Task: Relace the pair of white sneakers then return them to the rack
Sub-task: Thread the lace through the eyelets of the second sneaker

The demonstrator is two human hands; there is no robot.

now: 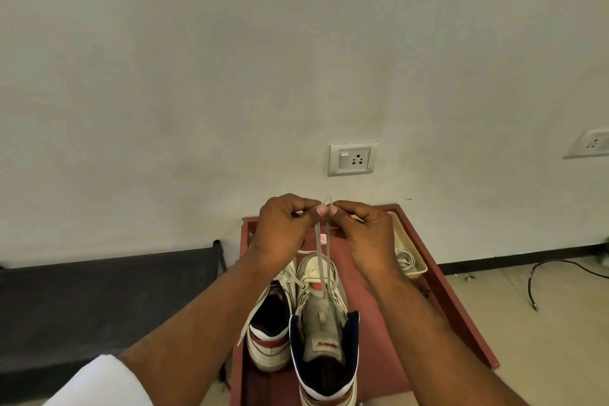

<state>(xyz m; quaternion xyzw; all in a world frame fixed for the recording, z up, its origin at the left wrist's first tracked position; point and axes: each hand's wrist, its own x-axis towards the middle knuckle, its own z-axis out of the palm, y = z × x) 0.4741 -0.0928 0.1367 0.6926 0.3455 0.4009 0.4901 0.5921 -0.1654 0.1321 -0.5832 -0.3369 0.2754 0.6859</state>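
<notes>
Head view: left hand (283, 224) and right hand (361, 227) each pinch one end of the white shoelace (323, 260), both strands drawn up taut from the right sneaker (324, 333) on the red table (461, 316). The left sneaker (268, 333) stands touching it. Uneven pulling could leave one end short (or drag the lace out of its lowest eyelets); a hard tug might tip the shoe. Red lettering on the tongue tab is too blurred to read. No other writing shows.
</notes>
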